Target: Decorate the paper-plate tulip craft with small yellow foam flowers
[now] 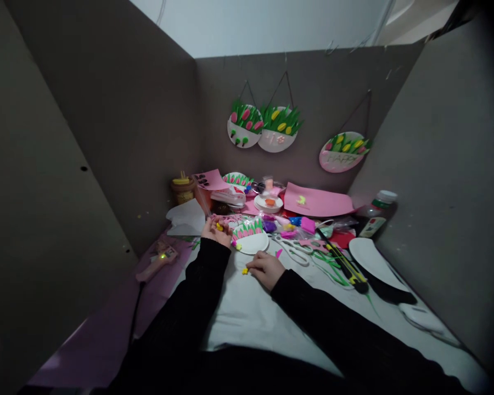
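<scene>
My left hand (216, 232) is turned palm up, its fingers curled around a soft yellow lump (219, 226) that looks like modelling clay. Fingers pinched together, my right hand (267, 269) is low over the white cloth, with a small yellow clay piece (245, 271) at its fingertips. Between and just beyond both hands lies a half paper plate (253, 244) with green paper leaves and pink tulips. Small pink and yellow bits (238, 247) sit on its left side, close to my left fingers.
White scissors (294, 252), green scissors (333, 266) and a yellow-black utility knife (348, 266) lie on the right. A bottle (374, 214) stands behind them. Left is a pink glue gun (158, 263) with its cord. Clay packs (308, 225) crowd the back; decorated plates (278, 137) hang on the partition.
</scene>
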### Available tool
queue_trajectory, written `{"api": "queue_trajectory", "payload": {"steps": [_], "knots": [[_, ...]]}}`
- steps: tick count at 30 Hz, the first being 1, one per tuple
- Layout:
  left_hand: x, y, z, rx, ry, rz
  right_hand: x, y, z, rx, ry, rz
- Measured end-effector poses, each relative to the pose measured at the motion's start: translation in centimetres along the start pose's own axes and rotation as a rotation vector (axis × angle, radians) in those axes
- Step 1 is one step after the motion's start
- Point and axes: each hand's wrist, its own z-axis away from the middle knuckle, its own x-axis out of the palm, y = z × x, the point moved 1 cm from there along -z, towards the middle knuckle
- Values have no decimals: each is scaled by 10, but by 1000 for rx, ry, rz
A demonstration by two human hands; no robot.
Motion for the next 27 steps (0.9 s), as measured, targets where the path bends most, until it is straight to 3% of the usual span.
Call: {"api": "queue_trajectory", "payload": {"steps": [6, 10, 14, 18, 24, 27], "knots": [[0, 1, -3, 15, 34, -40, 1, -2, 2, -21, 21, -2], [3, -11, -1, -92, 50, -240, -10, -6, -3, -15, 243, -56], [6, -42, 10, -285, -43, -578, -27, -10, -8, -34, 478, -4], [3, -65, 20, -317, -204, -659, -33, -10, -10, -21, 511, 85], [0, -67, 25, -271, -373, -698, -33, -5, -11, 24, 548, 86], [-2, -65, 23, -235, -393, -753, -36, -4, -11, -6, 585, 62]]}}
